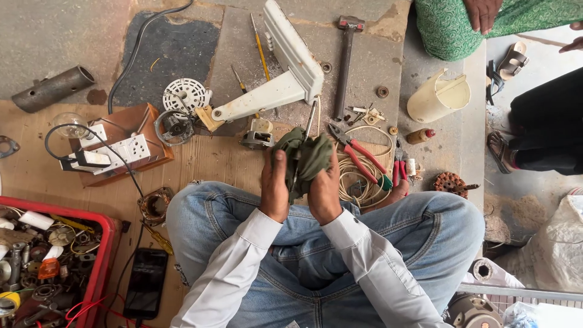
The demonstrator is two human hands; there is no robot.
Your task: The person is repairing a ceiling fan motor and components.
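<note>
Crossed under me, my jeans-clad legs [388,237] fill the bottom of the view, with a black phone [146,280] lying on the floor beside my left knee and a red tray [104,243] of small parts further left. Above the phone sits a wooden switchboard [124,146] with white sockets. My left hand [275,185] grips one side of a bunched olive-green cloth [305,159], fingers clenched on it, and my right hand [325,191] clasps the other side, so the cloth is held up between both hands above my lap. Just right of it lie red-handled pliers [359,155] on a coil of pale wire [358,176], and a cream plastic jug [438,97] stands further right.
</note>
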